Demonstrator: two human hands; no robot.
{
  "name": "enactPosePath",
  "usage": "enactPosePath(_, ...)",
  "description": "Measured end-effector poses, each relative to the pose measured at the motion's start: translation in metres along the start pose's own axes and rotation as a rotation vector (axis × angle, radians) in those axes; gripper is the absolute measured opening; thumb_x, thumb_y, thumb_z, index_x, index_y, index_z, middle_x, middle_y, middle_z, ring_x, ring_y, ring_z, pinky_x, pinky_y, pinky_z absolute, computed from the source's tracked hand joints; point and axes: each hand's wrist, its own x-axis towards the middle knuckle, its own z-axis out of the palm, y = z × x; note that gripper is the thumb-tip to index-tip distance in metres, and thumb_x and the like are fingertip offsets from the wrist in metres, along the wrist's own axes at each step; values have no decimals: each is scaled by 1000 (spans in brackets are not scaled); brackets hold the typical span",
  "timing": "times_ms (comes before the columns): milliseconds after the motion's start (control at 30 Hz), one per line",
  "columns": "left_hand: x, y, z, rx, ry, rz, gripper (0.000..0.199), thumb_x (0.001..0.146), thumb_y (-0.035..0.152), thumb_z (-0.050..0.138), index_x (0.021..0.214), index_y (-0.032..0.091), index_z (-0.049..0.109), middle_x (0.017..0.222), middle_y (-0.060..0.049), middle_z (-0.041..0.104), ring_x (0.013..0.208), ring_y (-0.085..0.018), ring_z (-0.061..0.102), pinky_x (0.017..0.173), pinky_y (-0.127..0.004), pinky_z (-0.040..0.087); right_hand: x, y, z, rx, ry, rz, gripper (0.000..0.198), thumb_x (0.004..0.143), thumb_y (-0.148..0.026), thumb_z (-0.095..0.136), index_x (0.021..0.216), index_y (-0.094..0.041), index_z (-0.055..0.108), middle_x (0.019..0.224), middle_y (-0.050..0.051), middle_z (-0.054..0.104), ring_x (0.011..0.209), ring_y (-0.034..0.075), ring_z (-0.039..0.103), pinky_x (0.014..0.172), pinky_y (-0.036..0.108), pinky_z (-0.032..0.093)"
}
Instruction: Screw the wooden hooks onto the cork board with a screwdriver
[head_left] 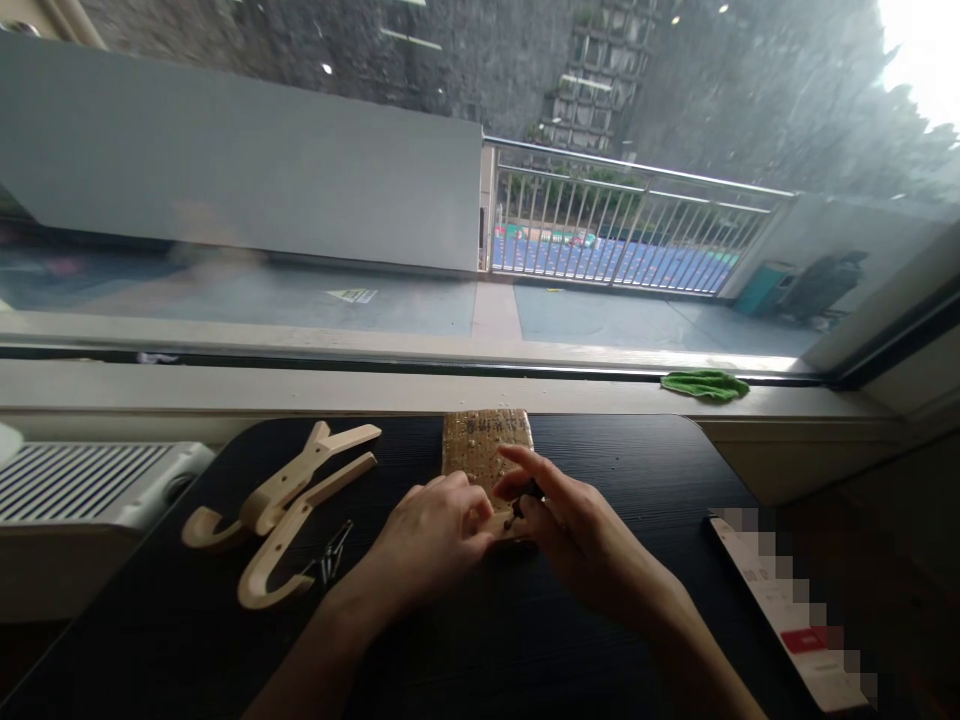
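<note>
A brown block [466, 455], with dark printing and shiny specks on its top, lies near the far edge of the black table. My left hand [442, 515] is closed on the end of a light wooden piece [504, 524] at the block's near end; its remaining length is hidden by my fingers. Over that piece my right hand [570, 515] bends in from the right, thumb and fingers closed around something small and dark that I cannot make out. To the left lie J-shaped wooden hooks [279, 553] with drilled holes. Beside them are several thin metal screws [334, 552].
The black table [622, 600] meets a white windowsill [375, 388] below a large window. A green cloth [705, 385] lies on the sill. At left stands a white radiator [90, 485]. A flat pale item [787, 610], partly blurred out, is at the right edge.
</note>
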Motion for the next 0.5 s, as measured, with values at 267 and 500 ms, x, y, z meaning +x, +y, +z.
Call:
enactPosePath(267,-1,3,-3,11,-28,-40,14,76,34,51,78,25,61,83,0,56,75,-16,54,62,-24,37,1,16,4,-27,135,45,27,88,-25,45,115,-24,52,96,1,63,73,10,59,65,21,45)
enactPosePath(500,1,1,0,-19,-29,-30,17,76,36,50,77,24,61,82,0,57,75,-17,54,63,-25,38,-4,19,15,-42,275,48,23,87,-27,48,108,-23,57,96,3,63,87,15,60,76,26,46)
